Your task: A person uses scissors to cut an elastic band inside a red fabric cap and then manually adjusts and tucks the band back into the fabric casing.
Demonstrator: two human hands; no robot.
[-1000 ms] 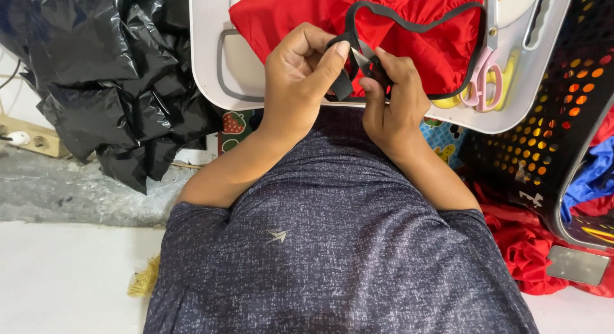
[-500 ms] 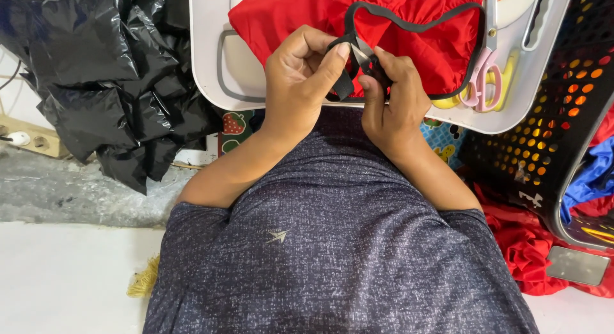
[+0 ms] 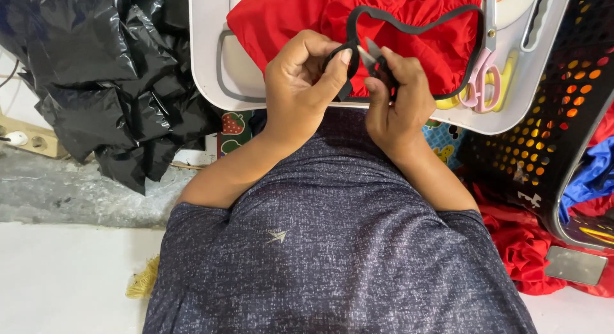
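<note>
My left hand [image 3: 299, 84] pinches a black elastic band [image 3: 416, 28] whose loop lies across a red cloth [image 3: 288, 14]. My right hand [image 3: 401, 100] is closed on small black thread snips [image 3: 371, 55], whose metal tips sit right at the band between my two thumbs. Both hands hover at the near edge of a white tray [image 3: 208, 65], and the red cloth rests on that tray. The band's free ends are hidden under my fingers.
Pink-handled scissors [image 3: 478, 81] and a yellow-handled pair lie on the tray's right side. Crumpled black plastic bags [image 3: 109, 84] are piled at the left. A black perforated basket [image 3: 543, 142] stands at the right, holding blue cloth [image 3: 591, 174]. Red cloth [image 3: 524, 247] lies on the floor.
</note>
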